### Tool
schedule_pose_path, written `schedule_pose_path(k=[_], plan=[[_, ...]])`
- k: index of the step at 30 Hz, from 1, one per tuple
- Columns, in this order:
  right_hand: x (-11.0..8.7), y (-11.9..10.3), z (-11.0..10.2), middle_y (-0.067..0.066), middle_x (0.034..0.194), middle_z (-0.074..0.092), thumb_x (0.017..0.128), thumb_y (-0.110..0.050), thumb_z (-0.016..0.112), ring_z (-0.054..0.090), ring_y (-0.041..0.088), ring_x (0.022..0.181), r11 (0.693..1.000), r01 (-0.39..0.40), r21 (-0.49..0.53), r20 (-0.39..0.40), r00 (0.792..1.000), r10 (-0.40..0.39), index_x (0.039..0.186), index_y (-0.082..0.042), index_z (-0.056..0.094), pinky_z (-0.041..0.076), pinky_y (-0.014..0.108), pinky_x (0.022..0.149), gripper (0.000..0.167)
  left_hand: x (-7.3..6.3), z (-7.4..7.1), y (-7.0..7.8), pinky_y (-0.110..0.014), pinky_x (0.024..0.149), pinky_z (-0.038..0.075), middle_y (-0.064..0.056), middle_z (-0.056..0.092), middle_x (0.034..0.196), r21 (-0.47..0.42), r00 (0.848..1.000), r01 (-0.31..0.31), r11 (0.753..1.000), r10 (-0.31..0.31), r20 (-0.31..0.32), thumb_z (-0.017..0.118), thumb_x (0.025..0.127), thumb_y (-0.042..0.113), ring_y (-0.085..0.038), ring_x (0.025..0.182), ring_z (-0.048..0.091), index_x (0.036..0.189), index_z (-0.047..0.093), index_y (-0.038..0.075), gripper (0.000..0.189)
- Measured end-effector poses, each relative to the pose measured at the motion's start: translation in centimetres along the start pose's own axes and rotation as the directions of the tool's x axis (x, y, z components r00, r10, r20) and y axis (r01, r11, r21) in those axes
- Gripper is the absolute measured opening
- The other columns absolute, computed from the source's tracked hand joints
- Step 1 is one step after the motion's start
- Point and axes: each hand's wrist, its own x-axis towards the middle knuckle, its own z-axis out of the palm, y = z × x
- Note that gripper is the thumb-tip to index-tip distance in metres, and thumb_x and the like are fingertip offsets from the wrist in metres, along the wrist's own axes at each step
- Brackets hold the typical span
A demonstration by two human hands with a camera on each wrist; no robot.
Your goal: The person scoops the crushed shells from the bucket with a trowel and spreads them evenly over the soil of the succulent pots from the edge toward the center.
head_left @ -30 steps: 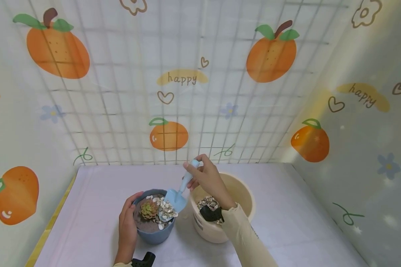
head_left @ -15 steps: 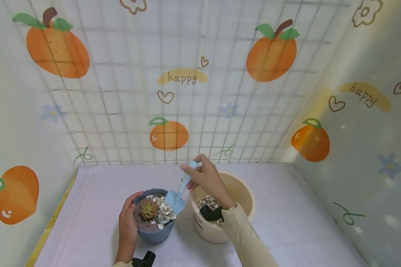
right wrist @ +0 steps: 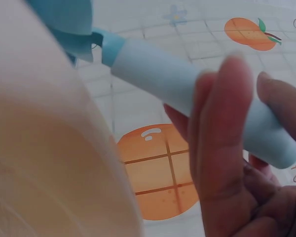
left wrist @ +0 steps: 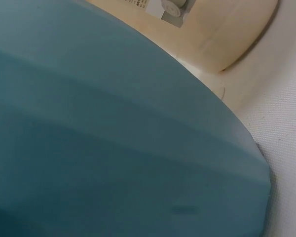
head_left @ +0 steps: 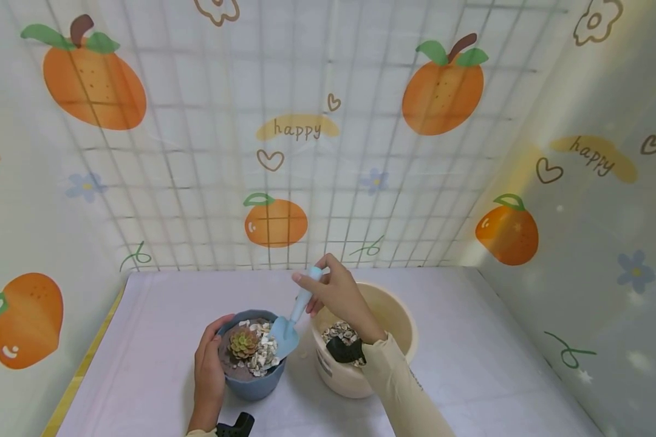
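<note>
My right hand (head_left: 336,291) grips the pale blue handle of a small garden trowel (head_left: 285,335), its blade pointing down at the right rim of a blue-grey flowerpot (head_left: 253,388). In the right wrist view fingers and thumb wrap the trowel handle (right wrist: 158,74). Inside the pot a green and reddish succulent (head_left: 243,343) sits in brown soil, with whitish shell-like chips (head_left: 262,358) heaped between it and the blade. My left hand (head_left: 209,364) holds the pot's left side, fingers curved along the rim. The left wrist view is mostly the pot's faceted wall (left wrist: 128,128); the left hand is hidden there.
Just right of the pot stands a larger cream bucket (head_left: 399,309), partly behind my right forearm, with more chips (head_left: 339,331) in it. A white cloth (head_left: 158,328) covers the table. A fruit-printed curtain over a wire grid (head_left: 355,212) closes off the back.
The trowel handle has shifted slightly left, and its blade stands steeper at the pot's rim. Chips have spread from the blade onto the soil. My left hand and the pot stay put.
</note>
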Motion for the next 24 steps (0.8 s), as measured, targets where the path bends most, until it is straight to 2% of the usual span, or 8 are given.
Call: schedule_pose_path(k=[10, 16, 22, 24], plan=[[-0.08, -0.2, -0.04, 0.02, 0.072, 0.07, 0.093, -0.043, 0.08, 0.067, 0.033, 0.053, 1.0, -0.001, -0.02, -0.023, 1.0, 0.001, 0.108, -0.003, 0.046, 0.056, 0.063, 0.058, 0.055, -0.01, 0.18, 0.16, -0.054, 0.121, 0.018, -0.009, 0.057, 0.146, 0.02, 1.0, 0.022, 1.0, -0.022, -0.012, 0.026, 0.11, 0.008, -0.021, 0.146, 0.038, 0.141, 0.06, 0.007, 0.046], [-0.12, -0.21, -0.04, 0.02, 0.069, 0.069, 0.092, -0.044, 0.082, 0.066, 0.032, 0.051, 1.0, -0.018, -0.025, -0.015, 1.0, 0.017, 0.105, -0.005, 0.045, 0.056, 0.064, 0.058, 0.056, -0.19, 0.19, 0.36, -0.055, 0.121, 0.017, -0.009, 0.056, 0.148, 0.035, 0.999, 0.041, 0.999, -0.04, -0.015, 0.024, 0.111, 0.01, -0.022, 0.147, 0.036, 0.141, 0.06, 0.007, 0.047], [-0.05, -0.19, -0.04, 0.019, 0.067, 0.068, 0.092, -0.044, 0.081, 0.065, 0.029, 0.049, 0.999, -0.021, -0.042, -0.01, 1.0, 0.021, 0.103, -0.006, 0.045, 0.057, 0.044, 0.049, 0.054, -0.28, 0.26, 0.46, -0.055, 0.122, 0.017, -0.008, 0.054, 0.149, 0.04, 0.999, 0.051, 0.998, -0.051, -0.019, 0.023, 0.111, 0.011, -0.022, 0.149, 0.034, 0.142, 0.059, 0.008, 0.047], [-0.05, -0.23, -0.04, 0.019, 0.067, 0.068, 0.092, -0.044, 0.082, 0.065, 0.029, 0.048, 0.999, -0.021, -0.041, -0.009, 1.0, 0.021, 0.103, -0.006, 0.045, 0.057, 0.041, 0.048, 0.054, -0.31, 0.28, 0.5, -0.055, 0.122, 0.017, -0.008, 0.054, 0.149, 0.042, 0.998, 0.052, 0.998, -0.051, -0.023, 0.023, 0.111, 0.011, -0.022, 0.149, 0.034, 0.142, 0.058, 0.008, 0.046]])
